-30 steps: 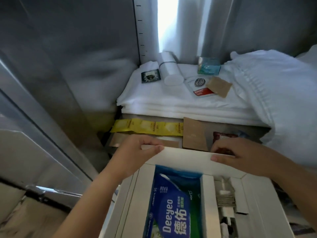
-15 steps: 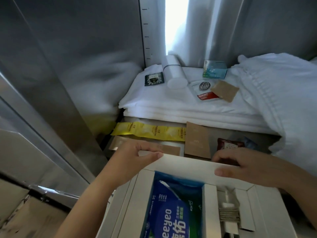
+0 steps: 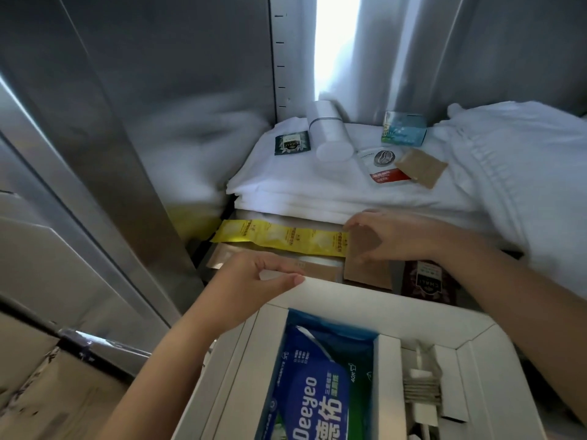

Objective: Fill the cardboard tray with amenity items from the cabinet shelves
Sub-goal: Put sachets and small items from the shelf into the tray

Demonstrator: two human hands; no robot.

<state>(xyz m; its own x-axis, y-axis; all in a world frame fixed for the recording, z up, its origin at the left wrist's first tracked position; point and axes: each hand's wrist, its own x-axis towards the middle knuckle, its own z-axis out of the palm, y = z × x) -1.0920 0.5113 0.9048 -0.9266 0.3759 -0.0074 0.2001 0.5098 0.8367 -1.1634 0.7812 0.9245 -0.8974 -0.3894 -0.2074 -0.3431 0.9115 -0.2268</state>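
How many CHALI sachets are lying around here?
2: green sachet on the white towels; dark red sachet below them, behind the tray. Others may be hidden.

White cardboard tray (image 3: 365,301) holds blue wipes (image 3: 317,392) — brown sachet (image 3: 365,242) pinched.

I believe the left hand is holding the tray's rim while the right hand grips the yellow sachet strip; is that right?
Not quite. The head view shows the right hand gripping the brown paper packet beside the yellow sachet strip, not the strip itself. The left hand does hold the tray's rim.
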